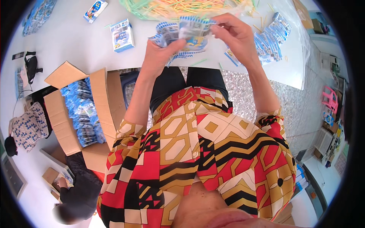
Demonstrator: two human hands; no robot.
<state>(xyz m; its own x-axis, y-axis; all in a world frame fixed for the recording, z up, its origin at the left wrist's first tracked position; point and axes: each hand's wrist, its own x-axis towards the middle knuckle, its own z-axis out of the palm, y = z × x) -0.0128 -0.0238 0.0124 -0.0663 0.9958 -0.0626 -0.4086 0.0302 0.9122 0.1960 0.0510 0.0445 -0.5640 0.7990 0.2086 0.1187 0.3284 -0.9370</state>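
My left hand (160,56) is closed on several small blue-and-white packets, its thumb pressed across them. One packet (192,40) stands foremost, and another crumpled one (167,33) shows behind the left thumb. My right hand (237,38) pinches the upper right edge of the foremost packet between thumb and fingers. Both hands are held above the near edge of a white table (148,11). More striped packets lie under and beside the hands, partly hidden. To the right, a long heap of the same packets (272,40) spreads over the table.
A clear bag of thin pastel sticks (190,7) lies at the back. Left of my hands are a flat packet (122,36) and a small box (95,10). An open carton (59,117) full of blue packets stands lower left. Another person (80,193) is at the lower left.
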